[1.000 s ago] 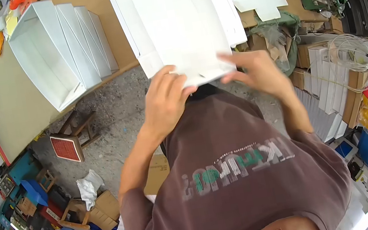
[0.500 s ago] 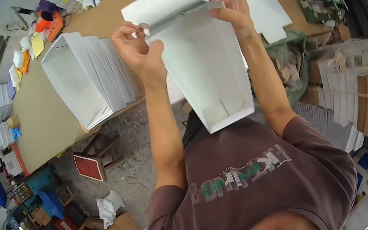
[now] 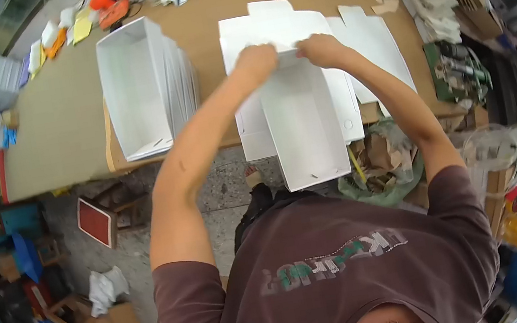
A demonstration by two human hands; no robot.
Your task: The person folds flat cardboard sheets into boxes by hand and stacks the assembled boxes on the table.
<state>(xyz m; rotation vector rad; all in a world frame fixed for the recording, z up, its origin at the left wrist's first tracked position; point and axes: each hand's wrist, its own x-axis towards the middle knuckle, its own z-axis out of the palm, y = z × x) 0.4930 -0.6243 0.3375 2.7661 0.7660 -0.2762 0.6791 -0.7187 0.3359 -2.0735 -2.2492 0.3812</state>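
A long white cardboard box point(image 3: 303, 120) lies open side up, its near end jutting past the table's front edge toward my body. At its far end, my left hand point(image 3: 256, 64) is closed on the left corner. My right hand point(image 3: 324, 50) is closed on the right corner of that same end. Most of the fingertips are hidden by the hands. A white flap point(image 3: 270, 26) spreads out beyond the hands. Under and beside the box lies flat white cardboard point(image 3: 252, 121). To the left stands a row of nested white boxes point(image 3: 136, 93).
More flat white cardboard point(image 3: 383, 45) lies right of the box on the brown table point(image 3: 58, 147). A green metal device point(image 3: 458, 70) sits at the table's right. On the floor are a red-topped stool point(image 3: 96, 223) and a bag of scraps point(image 3: 378, 162).
Both hands and the box have come down onto the table from a raised position. My fingers, earlier spread at the flap's corners, are now closed at the box's far end.
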